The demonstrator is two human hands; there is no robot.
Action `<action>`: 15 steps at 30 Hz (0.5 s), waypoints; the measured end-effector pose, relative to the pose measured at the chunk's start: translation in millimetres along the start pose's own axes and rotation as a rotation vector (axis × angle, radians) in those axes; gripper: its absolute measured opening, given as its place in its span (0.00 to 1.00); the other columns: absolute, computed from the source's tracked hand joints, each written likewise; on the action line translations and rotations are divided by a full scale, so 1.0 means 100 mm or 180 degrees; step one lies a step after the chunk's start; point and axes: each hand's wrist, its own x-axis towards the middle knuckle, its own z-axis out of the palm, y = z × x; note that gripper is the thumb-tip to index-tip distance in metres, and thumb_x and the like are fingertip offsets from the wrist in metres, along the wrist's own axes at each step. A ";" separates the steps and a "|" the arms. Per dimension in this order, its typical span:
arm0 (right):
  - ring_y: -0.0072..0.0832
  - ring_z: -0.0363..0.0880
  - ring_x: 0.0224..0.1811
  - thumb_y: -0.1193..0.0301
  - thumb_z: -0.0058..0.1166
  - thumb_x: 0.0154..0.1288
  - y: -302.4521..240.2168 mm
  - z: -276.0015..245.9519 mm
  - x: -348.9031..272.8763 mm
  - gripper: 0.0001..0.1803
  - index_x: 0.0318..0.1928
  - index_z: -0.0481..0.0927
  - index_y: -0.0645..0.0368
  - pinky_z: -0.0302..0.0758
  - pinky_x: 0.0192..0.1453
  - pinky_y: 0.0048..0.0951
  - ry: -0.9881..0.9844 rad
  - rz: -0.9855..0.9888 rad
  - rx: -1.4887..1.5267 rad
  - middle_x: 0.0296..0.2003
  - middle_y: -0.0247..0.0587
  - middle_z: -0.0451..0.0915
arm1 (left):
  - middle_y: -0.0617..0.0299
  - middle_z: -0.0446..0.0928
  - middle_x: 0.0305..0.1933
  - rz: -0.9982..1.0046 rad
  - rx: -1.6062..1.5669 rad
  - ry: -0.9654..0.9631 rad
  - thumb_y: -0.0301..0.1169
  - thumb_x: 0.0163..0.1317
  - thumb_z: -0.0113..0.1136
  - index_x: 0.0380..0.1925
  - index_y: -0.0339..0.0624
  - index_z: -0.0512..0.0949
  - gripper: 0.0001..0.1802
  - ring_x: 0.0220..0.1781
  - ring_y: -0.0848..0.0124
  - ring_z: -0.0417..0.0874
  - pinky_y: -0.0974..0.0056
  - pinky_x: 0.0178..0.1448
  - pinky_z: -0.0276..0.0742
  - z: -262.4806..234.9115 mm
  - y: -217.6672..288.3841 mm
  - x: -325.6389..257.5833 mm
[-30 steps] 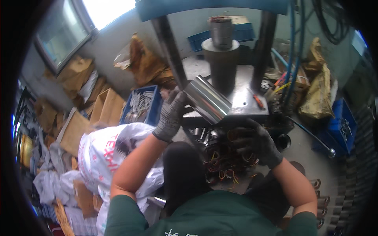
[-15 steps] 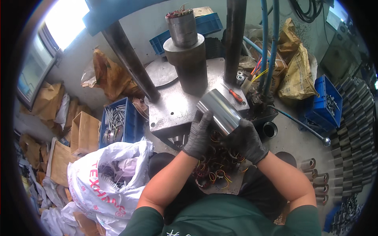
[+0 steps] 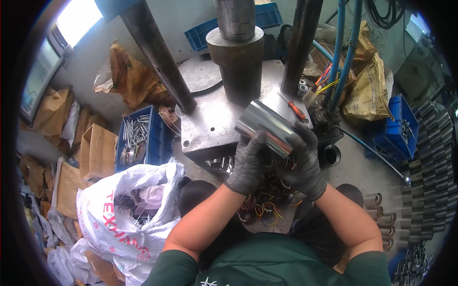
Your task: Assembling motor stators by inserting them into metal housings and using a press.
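A shiny metal cylinder [image 3: 266,125], tilted down to the right, is held between my two gloved hands above the front edge of the press table. My left hand [image 3: 249,159] grips it from below on the left, thumb along its side. Around its lower right end wraps my right hand [image 3: 305,164]. Behind it stands a thick steel post [image 3: 237,66] with a metal core [image 3: 235,21] on top. On the metal press table [image 3: 210,131] lies a screwdriver [image 3: 295,108] with an orange-red handle. Below my hands are several wound coils [image 3: 265,202] with coloured wires.
Two dark columns [image 3: 155,57] [image 3: 300,45] flank the post. At left are a blue bin [image 3: 151,143] of metal rods and a white woven sack [image 3: 95,209]. Rows of metal cylinders [image 3: 424,181] and another blue bin [image 3: 393,126] stand at right, near a ball-ended lever [image 3: 405,181].
My view has shifted slightly. The cylinder is still in both hands, turned a little flatter; my right hand has moved higher around its end, and my left hand has shifted right beneath it.
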 end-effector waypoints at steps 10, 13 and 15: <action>0.37 0.77 0.64 0.51 0.61 0.71 -0.03 -0.06 0.03 0.37 0.73 0.66 0.54 0.83 0.64 0.39 -0.0208 0.3987 0.5118 0.63 0.46 0.74 | 0.51 0.75 0.66 0.0099 -0.0625 -0.0421 0.47 0.65 0.69 0.72 0.37 0.64 0.42 0.68 0.56 0.78 0.51 0.74 0.75 -0.12 -0.04 0.01; 0.39 0.78 0.64 0.47 0.60 0.70 -0.06 -0.09 0.06 0.40 0.72 0.67 0.58 0.86 0.60 0.40 -0.0290 0.3820 0.5225 0.64 0.47 0.74 | 0.52 0.73 0.68 0.0161 -0.0287 -0.0274 0.46 0.64 0.70 0.74 0.41 0.62 0.44 0.70 0.57 0.76 0.52 0.75 0.74 -0.02 -0.01 -0.05; 0.41 0.78 0.64 0.45 0.62 0.66 -0.07 -0.10 0.08 0.43 0.73 0.68 0.58 0.83 0.63 0.47 -0.0179 0.3748 0.5093 0.64 0.48 0.75 | 0.52 0.72 0.69 0.0236 -0.0067 -0.0100 0.46 0.64 0.71 0.75 0.43 0.61 0.45 0.71 0.58 0.75 0.52 0.75 0.73 0.01 -0.03 -0.06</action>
